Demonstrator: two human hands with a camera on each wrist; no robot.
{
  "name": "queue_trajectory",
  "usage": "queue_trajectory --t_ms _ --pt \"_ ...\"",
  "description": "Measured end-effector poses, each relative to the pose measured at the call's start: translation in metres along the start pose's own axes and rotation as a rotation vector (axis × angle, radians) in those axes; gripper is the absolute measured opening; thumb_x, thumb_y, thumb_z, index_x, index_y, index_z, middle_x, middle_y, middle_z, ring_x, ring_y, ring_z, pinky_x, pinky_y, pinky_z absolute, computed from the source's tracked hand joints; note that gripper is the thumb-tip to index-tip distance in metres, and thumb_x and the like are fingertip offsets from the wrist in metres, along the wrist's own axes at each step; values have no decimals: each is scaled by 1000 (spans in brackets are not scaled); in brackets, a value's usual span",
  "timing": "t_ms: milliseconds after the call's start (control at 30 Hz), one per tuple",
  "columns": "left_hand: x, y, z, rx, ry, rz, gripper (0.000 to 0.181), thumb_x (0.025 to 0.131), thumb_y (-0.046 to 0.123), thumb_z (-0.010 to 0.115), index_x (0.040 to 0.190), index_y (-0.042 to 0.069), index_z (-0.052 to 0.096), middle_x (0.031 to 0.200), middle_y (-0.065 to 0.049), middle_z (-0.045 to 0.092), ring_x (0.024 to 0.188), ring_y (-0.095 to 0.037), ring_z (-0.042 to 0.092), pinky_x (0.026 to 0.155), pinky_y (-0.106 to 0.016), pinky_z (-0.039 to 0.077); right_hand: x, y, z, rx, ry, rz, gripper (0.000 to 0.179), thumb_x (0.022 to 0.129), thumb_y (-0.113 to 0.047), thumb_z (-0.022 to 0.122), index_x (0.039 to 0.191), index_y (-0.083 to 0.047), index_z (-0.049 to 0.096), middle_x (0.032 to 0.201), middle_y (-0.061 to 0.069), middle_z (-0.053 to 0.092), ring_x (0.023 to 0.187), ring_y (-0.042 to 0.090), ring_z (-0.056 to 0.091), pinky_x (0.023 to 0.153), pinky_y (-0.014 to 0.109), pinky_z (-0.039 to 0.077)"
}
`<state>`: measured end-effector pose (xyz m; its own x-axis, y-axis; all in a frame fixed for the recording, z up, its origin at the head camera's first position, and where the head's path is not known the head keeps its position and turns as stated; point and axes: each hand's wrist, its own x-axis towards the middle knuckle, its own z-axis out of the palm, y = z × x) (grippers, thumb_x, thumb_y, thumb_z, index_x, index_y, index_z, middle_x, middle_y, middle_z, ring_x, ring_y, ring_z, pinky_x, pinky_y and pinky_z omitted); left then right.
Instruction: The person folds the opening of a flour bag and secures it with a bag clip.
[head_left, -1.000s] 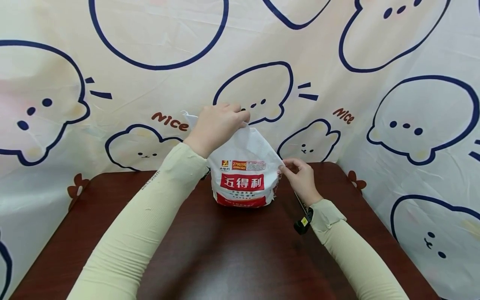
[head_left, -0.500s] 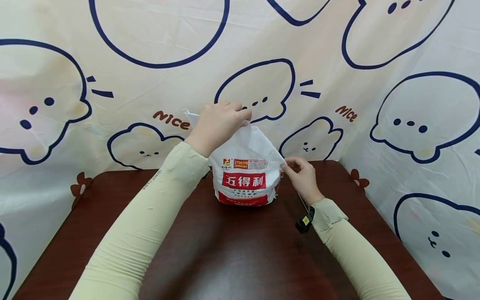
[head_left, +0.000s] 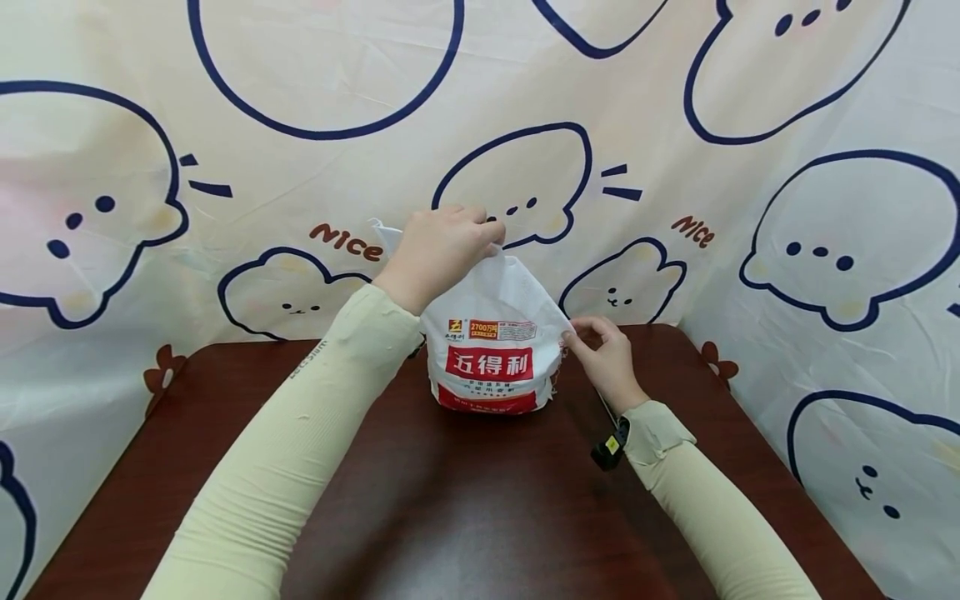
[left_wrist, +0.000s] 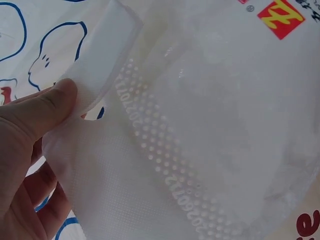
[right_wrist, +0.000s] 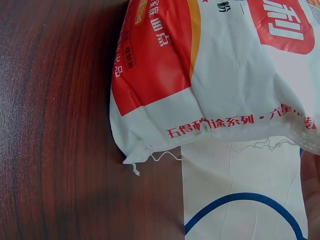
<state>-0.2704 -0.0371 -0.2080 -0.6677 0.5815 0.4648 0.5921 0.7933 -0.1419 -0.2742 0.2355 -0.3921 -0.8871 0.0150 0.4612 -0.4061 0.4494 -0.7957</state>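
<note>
A white flour bag (head_left: pixel 489 363) with red printed panels stands on the dark wooden table (head_left: pixel 465 500). My left hand (head_left: pixel 437 257) holds its top edge from above. In the left wrist view the left thumb lies on the folded top of the bag (left_wrist: pixel 150 155), near a cut-out hole, with the fingers behind. At the bag's right side edge, my right hand (head_left: pixel 609 363) pinches the material between thumb and finger. Loose threads hang from that seam of the bag (right_wrist: pixel 230 100) in the right wrist view, where only a sliver of the right hand (right_wrist: pixel 312 192) shows.
A cloth backdrop (head_left: pixel 255 183) with blue cartoon outlines hangs behind the table and along both sides. A small black device with a yellow label (head_left: pixel 609 445) sits at the right wrist.
</note>
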Motion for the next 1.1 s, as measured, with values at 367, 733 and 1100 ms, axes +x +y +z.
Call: queue_trajectory --t_ms 367,733,1100 --pt "9 4 -13 -29 -56 -7 14 95 20 74 108 18 79 101 -3 75 92 -21 70 78 -39 59 0 -1 -3 -18 6 -36 18 94 -9 73 109 0 71 108 15 64 96 21 61 77 14 49" --pt "13 5 -24 -18 -97 13 6 95 21 74 94 16 77 94 -1 75 85 -20 65 77 -39 54 -7 -24 -2 -18 13 -59 18 93 3 69 109 10 69 108 26 62 97 34 61 75 12 47" --pt "13 4 -25 -36 -118 9 6 95 20 74 96 15 78 97 -1 75 89 -20 65 81 -40 55 -7 -25 -3 -19 -14 -39 18 95 0 68 110 10 68 109 26 63 97 33 60 75 11 47"
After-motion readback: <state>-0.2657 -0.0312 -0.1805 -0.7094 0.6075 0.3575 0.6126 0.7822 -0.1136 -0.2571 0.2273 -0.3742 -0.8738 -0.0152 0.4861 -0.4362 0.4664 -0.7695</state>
